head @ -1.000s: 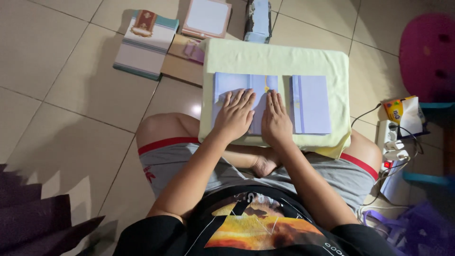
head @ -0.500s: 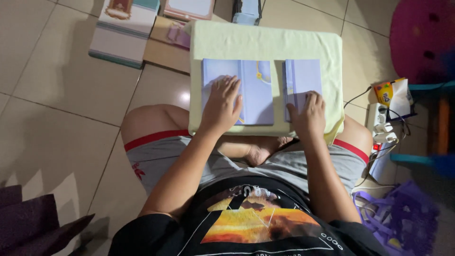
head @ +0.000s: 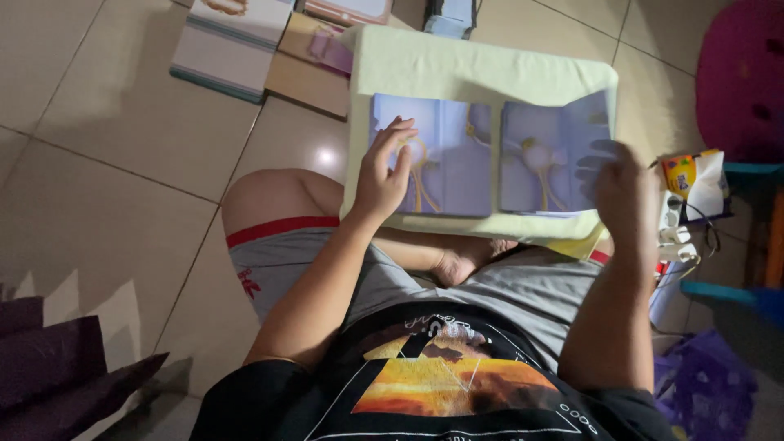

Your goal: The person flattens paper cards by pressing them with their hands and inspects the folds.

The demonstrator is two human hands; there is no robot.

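Note:
A pale blue booklet (head: 478, 159) with yellow drawings lies open on a light green cushion (head: 482, 69) across my lap. My left hand (head: 384, 175) rests flat on the booklet's left page, fingers spread. At the booklet's right edge, my right hand (head: 616, 180) grips a raised flap of the page, which stands tilted up off the cushion. My crossed legs and a bare foot show under the cushion.
Books (head: 233, 37) and a brown board (head: 306, 73) lie on the tiled floor beyond the cushion. To the right are a pink stool (head: 739, 77), a small yellow packet (head: 682, 171), a power strip with cables (head: 674, 233) and a purple bag (head: 706, 388). Dark fabric (head: 49, 367) sits lower left.
The closed booklet has been unfolded. My right hand moved from its middle to the right edge and lifted a flap; my left hand stayed on the left page.

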